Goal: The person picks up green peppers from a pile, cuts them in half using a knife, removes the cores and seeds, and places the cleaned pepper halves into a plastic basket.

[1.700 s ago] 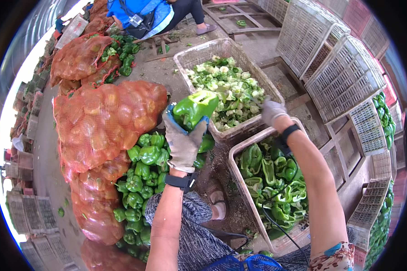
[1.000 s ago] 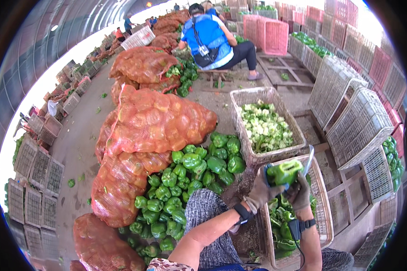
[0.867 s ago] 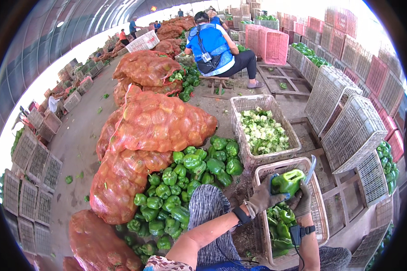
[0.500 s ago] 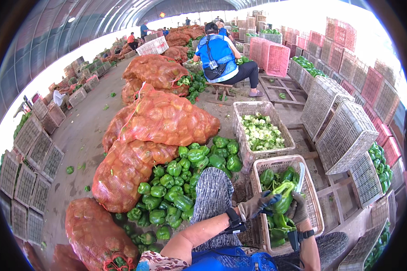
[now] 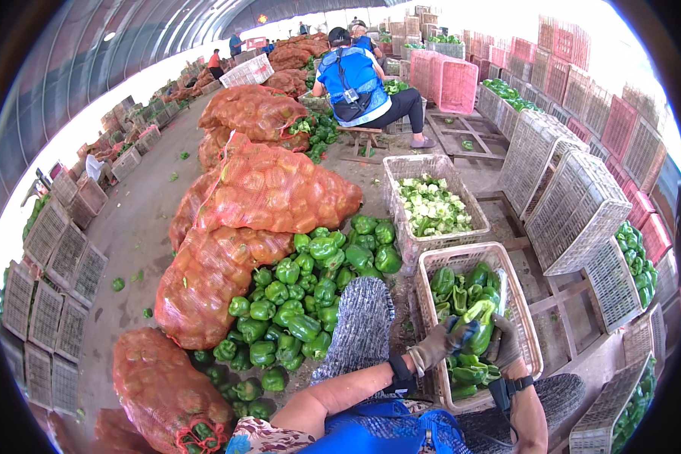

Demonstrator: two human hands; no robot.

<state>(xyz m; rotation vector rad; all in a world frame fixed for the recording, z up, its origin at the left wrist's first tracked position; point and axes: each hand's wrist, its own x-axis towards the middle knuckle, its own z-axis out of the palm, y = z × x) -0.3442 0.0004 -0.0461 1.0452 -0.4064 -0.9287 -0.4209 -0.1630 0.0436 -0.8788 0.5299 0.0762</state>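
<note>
Both my hands wear dark grey gloves and work over a pale plastic crate (image 5: 533, 333) between my knees. A green bell pepper (image 5: 477, 316), lighter at its top, is gripped by the fingers of my left hand (image 5: 437, 346). My right hand (image 5: 508, 345) is closed around a knife (image 5: 502, 290) whose pale blade points away from me, beside the pepper; its handle is mostly hidden by the fingers. Green peppers (image 5: 469, 372), some cut open, lie in the crate beneath and beyond my hands.
Beyond it stands a crate (image 5: 390, 189) of pale pepper cores (image 5: 433, 206). To my left are a pile of whole peppers (image 5: 287, 318) and red mesh sacks (image 5: 280, 189). Crates (image 5: 575, 219) line the right. A person in a blue vest (image 5: 352, 83) sits ahead.
My view has shifted slightly, so the crates and sacks sit a little differently. My hands still hold the pepper and knife, and the blade now appears lower and closer to the crate's contents.
</note>
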